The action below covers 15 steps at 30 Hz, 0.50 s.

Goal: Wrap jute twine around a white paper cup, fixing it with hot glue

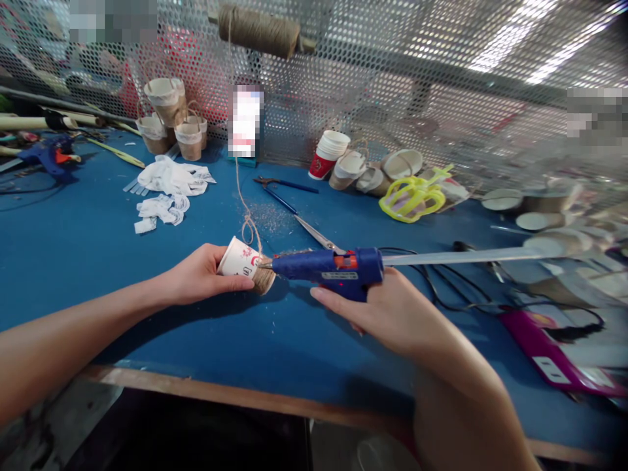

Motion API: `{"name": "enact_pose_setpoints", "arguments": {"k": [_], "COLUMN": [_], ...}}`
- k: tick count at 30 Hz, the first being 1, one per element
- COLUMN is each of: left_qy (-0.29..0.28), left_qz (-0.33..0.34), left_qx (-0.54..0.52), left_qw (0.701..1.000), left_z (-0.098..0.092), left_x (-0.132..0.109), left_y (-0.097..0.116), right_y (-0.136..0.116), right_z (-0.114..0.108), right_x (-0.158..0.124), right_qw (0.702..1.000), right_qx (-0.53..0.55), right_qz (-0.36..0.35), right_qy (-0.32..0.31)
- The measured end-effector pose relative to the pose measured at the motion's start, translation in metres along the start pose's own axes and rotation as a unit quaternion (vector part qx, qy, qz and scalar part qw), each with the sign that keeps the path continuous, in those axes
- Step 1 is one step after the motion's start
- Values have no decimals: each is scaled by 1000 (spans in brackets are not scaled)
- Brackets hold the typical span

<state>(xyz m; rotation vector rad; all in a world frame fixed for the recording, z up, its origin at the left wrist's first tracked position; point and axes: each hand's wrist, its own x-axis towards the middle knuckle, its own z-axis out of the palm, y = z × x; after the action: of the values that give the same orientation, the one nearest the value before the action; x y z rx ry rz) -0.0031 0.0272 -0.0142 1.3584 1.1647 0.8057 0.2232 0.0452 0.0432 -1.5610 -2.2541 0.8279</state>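
Observation:
My left hand (210, 271) is closed around a white paper cup (237, 258) tilted on its side, its lower part wrapped in brown twine (263, 278). From the cup the twine runs in a loose loop up toward a spool (260, 31) hung on the mesh. My right hand (373, 304) grips a blue hot glue gun (328, 267), with a long clear glue stick (456, 257) sticking out of its back. The gun's nozzle (265, 265) is at the cup's side, by the edge of the twine wrap. Whether it touches is hard to tell.
Behind the cup lie pliers (289, 185) and scissors (314, 232). White lace scraps (171, 176) and twine-wrapped cups (189, 140) are at the back left; stacked red cups (324, 160) and a yellow crown-shaped item (412, 198) at the back right. Black cable (436, 288) crosses the right side.

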Motion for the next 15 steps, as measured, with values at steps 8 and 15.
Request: {"name": "enact_pose_setpoints", "arguments": {"k": [8,15], "left_qy": [3,-9], "left_qz": [4,4], "left_qx": [24,34], "left_qw": [1000,999], "left_z": [-1,-1], "left_x": [0,-2], "left_y": [0,0], "right_y": [-3,-6], "right_z": [0,-1], "right_x": [0,-2], "right_qw": [1000,999], "right_qx": [-16,-36], "right_qz": [-1,11], "right_qy": [11,-8]}}
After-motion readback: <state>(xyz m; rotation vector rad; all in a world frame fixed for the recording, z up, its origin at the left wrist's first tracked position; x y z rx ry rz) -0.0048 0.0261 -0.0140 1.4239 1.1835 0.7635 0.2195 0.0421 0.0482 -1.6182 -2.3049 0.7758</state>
